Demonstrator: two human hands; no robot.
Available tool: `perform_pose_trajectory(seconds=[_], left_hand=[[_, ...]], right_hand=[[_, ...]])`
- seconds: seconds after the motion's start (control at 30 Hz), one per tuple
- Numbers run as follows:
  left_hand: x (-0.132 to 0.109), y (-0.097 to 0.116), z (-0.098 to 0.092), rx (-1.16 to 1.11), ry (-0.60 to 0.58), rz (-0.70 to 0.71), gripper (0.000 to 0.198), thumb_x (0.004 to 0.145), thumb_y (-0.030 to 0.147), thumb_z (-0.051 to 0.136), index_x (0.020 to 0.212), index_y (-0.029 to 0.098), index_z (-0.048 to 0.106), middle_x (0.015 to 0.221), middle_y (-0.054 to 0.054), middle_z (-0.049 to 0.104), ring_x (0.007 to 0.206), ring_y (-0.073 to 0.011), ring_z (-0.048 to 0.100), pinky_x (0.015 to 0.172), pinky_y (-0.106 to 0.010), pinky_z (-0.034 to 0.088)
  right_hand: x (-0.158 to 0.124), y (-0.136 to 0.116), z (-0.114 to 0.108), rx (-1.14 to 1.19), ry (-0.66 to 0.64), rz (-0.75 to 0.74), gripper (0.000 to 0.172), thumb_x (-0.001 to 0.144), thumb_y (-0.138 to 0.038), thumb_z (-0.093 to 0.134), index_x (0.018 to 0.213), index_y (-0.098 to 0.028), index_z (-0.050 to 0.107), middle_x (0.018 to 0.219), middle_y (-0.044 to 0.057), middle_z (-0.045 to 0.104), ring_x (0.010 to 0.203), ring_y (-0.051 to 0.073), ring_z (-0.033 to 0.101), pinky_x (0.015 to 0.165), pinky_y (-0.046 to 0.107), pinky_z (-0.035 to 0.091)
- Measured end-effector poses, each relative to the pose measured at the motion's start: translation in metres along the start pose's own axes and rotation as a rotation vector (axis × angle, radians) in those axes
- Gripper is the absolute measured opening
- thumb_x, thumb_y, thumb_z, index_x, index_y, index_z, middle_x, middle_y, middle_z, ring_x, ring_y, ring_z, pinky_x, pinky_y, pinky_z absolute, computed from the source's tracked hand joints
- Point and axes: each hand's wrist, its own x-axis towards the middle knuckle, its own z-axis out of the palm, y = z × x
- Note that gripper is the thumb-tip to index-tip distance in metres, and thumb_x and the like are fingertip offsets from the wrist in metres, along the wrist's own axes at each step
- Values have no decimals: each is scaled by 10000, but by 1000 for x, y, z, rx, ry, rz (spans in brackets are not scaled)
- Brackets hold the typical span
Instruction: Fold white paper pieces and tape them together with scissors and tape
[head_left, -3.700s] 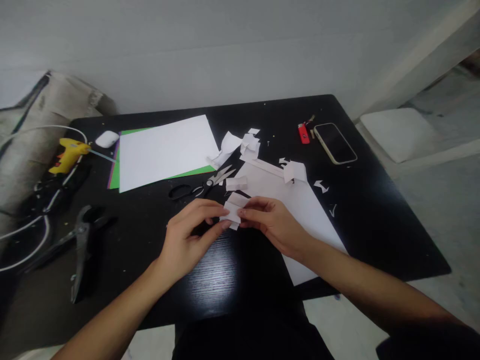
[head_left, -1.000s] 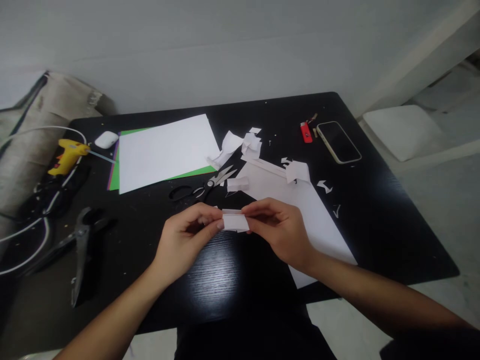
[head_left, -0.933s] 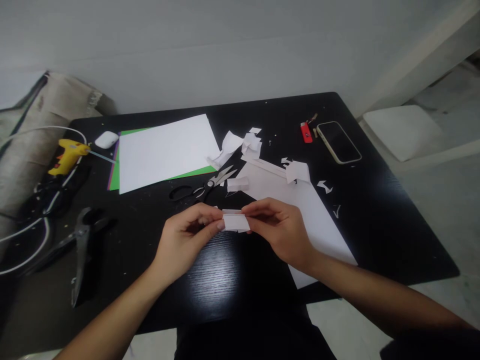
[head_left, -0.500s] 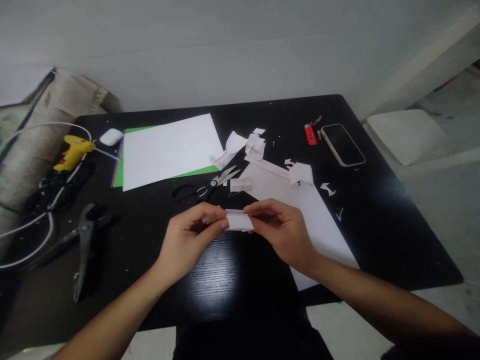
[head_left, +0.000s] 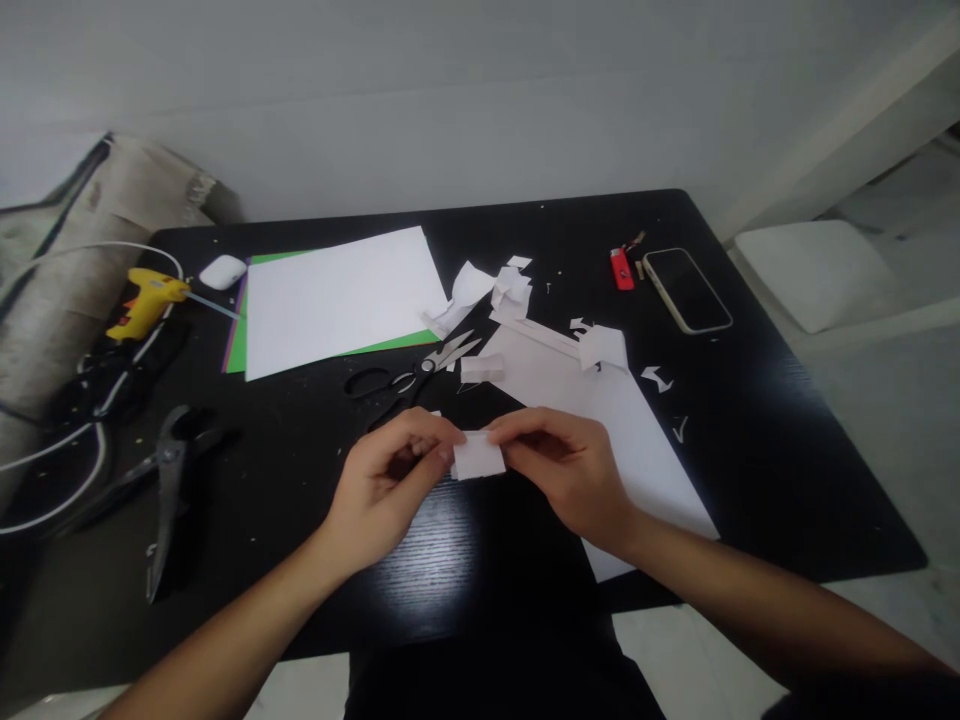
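Folded paper (head_left: 480, 458), far edge crosswise, long axis unclear, clamped in left hand (head_left: 390, 478) and right hand (head_left: 574, 470)

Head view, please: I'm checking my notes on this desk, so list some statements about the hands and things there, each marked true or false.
1. The left hand and right hand both hold the small white paper. True.
2. The scissors lie fully closed. False: their blades stand apart.
3. The phone lies right of the red lighter. True.
4. The yellow glue gun lies beside the phone. False: it lies left of the scissors.
5. Green paper shows from under a large white sheet. True.
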Motion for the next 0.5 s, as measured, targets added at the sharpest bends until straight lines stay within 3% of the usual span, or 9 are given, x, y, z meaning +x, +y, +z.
perform_pose_trajectory(seconds=[0.17, 0.3, 0.5], left_hand=[[-1, -1, -1, 59, 19, 28, 154, 982, 112, 605, 994, 225, 709, 882, 9, 702, 695, -94, 600, 620, -193, 481], [-3, -4, -1, 192, 38, 140, 173, 975, 72, 608, 1016, 207, 707, 901, -5, 711, 769, -108, 644, 675, -208, 502], [-5, -6, 1, 302, 26, 293, 229, 952, 29, 628, 1098, 185, 711, 917, -31, 720, 804, -122, 675, 719, -233, 532]], right_hand=[[0, -3, -1, 22, -50, -15, 176, 873, -155, 717, 878, -286, 835, 930, 20, 803, 794, 185, 738, 748, 348, 639], [-2, -2, -1, 28, -88, -17, 135, 897, -213, 727, 975, -256, 827, 950, 38, 799, 821, 180, 742, 754, 324, 637], [0, 8, 1, -20, -58, 20, 267, 733, -219, 927, 973, -252, 816, 842, 1, 786, 753, 154, 734, 709, 268, 625]])
